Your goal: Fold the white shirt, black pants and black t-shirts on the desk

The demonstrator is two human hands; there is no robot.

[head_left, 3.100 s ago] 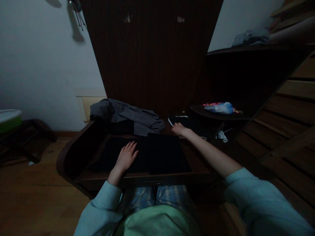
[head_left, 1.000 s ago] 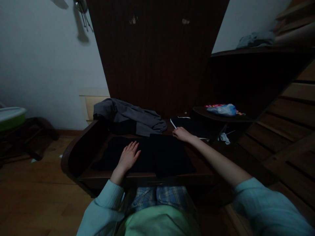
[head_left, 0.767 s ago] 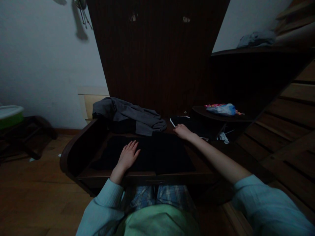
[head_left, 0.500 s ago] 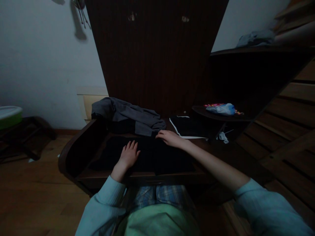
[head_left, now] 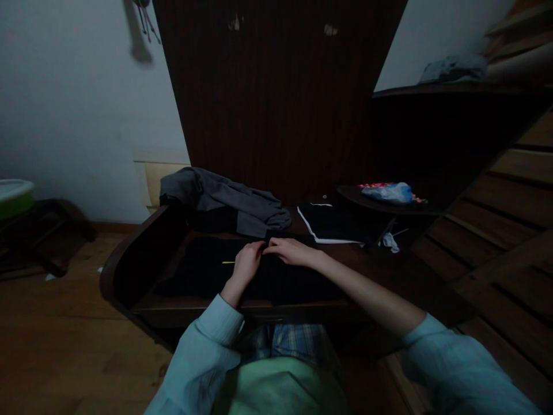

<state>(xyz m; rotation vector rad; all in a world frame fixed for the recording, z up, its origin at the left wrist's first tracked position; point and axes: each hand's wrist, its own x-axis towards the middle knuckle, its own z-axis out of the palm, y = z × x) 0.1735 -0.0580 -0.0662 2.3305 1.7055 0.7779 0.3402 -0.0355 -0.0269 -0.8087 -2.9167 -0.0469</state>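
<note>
A dark black garment [head_left: 194, 271] lies spread on the seat of the brown wooden bench [head_left: 114, 271]; its exact kind is lost in the dim light. My left hand [head_left: 247, 262] is closed, fingers bent onto the cloth near the garment's upper middle. Almost meeting its fingertips, my right hand [head_left: 294, 252] pinches the same black cloth from the right. A small yellow strip [head_left: 228, 263] shows on the garment just left of my left hand. The fabric between the fingertips is hard to make out.
A crumpled grey garment [head_left: 228, 196] lies behind, along the bench's back. To the right is a folded black cloth with white edging [head_left: 332, 225]. A plastic bag [head_left: 391, 192] rests on a small shelf [head_left: 352, 196]. A green tub [head_left: 17, 202] stands far left.
My left hand has gone from lying flat to closed and moved right, up to my right hand. My right hand has shifted slightly left and down. The yellow strip has come into sight.
</note>
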